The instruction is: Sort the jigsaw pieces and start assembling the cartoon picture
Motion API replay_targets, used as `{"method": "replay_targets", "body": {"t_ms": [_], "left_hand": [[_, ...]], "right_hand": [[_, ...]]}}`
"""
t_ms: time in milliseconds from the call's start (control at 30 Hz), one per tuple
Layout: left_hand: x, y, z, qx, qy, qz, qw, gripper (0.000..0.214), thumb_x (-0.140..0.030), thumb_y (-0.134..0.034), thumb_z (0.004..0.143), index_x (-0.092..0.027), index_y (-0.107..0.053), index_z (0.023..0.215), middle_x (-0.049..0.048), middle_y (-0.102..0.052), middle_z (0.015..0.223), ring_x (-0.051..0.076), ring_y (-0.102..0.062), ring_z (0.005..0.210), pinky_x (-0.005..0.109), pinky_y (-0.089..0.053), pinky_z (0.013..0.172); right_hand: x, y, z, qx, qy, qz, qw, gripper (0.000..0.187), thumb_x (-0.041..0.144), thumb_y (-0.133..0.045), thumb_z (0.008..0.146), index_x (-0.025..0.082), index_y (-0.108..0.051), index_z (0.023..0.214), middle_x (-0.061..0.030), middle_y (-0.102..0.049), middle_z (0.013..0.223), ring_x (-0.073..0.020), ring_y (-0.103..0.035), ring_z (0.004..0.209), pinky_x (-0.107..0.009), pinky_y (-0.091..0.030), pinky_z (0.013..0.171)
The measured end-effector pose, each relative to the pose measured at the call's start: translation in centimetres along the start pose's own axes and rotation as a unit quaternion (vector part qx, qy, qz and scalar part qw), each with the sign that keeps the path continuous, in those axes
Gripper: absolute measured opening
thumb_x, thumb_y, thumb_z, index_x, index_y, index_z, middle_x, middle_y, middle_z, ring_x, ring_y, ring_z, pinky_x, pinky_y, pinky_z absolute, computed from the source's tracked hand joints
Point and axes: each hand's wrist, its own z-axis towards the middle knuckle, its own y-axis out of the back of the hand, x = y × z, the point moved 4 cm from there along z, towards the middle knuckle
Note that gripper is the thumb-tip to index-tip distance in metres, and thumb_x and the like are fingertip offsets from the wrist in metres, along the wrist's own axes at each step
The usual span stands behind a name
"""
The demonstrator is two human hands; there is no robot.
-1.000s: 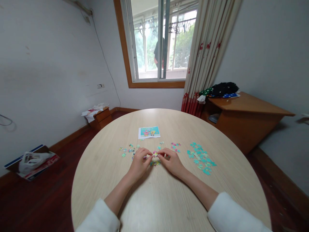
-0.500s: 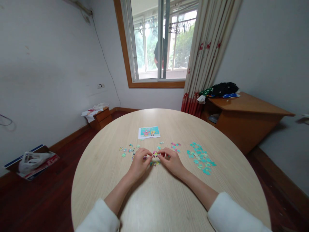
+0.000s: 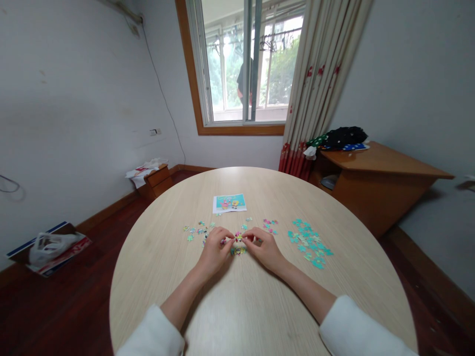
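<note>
Round table [image 3: 237, 311]: card [image 3: 230, 203], turquoise pieces [image 3: 314, 245] at right. Pinched by left hand [image 3: 215, 249] and right hand [image 3: 264, 248]: pink-and-yellow puzzle part [image 3: 238, 237], just beyond multicoloured strip [image 3: 238, 251].

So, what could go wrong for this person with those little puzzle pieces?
The pink-and-yellow pieces between the left hand and right hand might slip, since only fingertips seem to hold them. Either hand could also nudge the yellowish cluster lying just below them, nearer the person. And if the right arm swung outward, it might scatter the turquoise pieces lying loose on the table.
</note>
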Motion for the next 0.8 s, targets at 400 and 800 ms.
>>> {"method": "replay_targets", "body": {"t_ms": [400,800], "left_hand": [[-0.09,-0.01,-0.02,0.006,0.003,-0.001,1.0,0.01,-0.015,-0.052,0.08,-0.018,-0.06,0.074,0.0042,-0.06,0.077,0.017,-0.054,0.079,0.03,-0.042,0.071],[0.0,-0.01,-0.12,0.03,-0.003,0.02,0.999,0.011,-0.015,-0.054,0.079,-0.018,-0.061,0.073,0.0041,-0.06,0.076,0.017,-0.054,0.078,0.028,-0.042,0.069]], "right_hand": [[-0.11,-0.06,0.02,0.005,-0.002,0.0,1.0,0.01,0.023,-0.057,0.077,0.018,-0.066,0.077,-0.0036,-0.065,0.071,-0.0128,-0.056,0.061,-0.024,-0.045,0.057],[-0.41,-0.29,-0.12,0.043,-0.017,-0.024,0.999,0.01,0.02,-0.055,0.077,0.017,-0.065,0.076,-0.0021,-0.064,0.07,-0.0126,-0.055,0.063,-0.024,-0.043,0.061]]}}
